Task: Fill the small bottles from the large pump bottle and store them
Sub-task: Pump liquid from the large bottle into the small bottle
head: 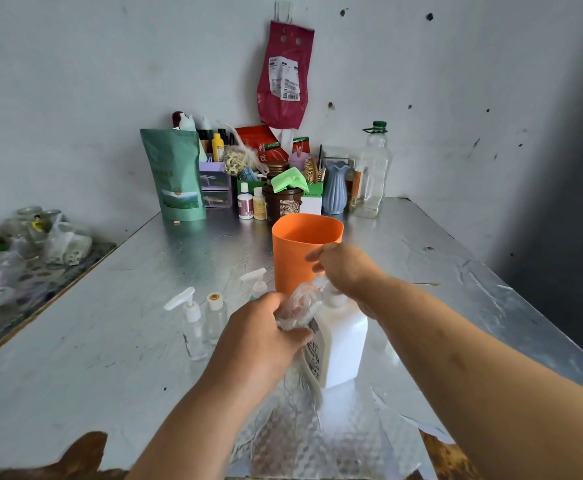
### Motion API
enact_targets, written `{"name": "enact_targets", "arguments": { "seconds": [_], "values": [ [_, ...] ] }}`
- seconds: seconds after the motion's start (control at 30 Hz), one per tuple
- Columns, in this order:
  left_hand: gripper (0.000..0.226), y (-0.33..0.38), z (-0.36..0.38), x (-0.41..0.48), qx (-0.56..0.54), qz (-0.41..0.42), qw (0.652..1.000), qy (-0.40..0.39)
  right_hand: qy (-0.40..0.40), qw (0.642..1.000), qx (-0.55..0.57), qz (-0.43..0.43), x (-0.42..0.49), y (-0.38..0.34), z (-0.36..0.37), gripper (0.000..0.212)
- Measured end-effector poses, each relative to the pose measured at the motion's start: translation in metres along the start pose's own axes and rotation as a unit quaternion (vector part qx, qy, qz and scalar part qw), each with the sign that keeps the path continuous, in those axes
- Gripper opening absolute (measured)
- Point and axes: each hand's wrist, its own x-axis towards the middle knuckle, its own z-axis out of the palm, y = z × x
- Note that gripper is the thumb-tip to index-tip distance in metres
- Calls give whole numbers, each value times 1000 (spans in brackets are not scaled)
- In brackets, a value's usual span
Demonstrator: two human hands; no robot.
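Gripped plastic wrap on pump bottle with left hand, pinched with right hand; cup at twelve o'clock.

1. Bare table left of the small bottles: broad open approach from the near edge.
2. The small bottles stand close together just left of the left hand, with narrow gaps between them.
3. Clear plastic wrap, gripped by the left hand and the right hand, stretches over the large pump bottle head.
4. Orange cup, upright just behind the large pump bottle, bars the straight path rearward.
5. Rear clutter lines the wall; a bare strip separates it from the orange cup.
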Motion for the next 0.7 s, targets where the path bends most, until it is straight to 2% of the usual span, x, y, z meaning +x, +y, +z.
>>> {"name": "enact_targets", "arguments": {
  "seconds": [0.13,0.23,0.33,0.7],
  "values": [
    [17,3,-3,1,0,15,1000,11,23,998,52,5,-1,-2,-7,36],
    [18,4,-3,2,1,16,1000,13,-6,999,50,10,0,-3,-7,43],
    [19,3,-3,2,-3,15,1000,11,8,998,58,12,1,-3,-5,40],
    [22,-3,0,4,2,7,1000,4,4,1000,-21,-11,6,2,1,37]
  ]
}}
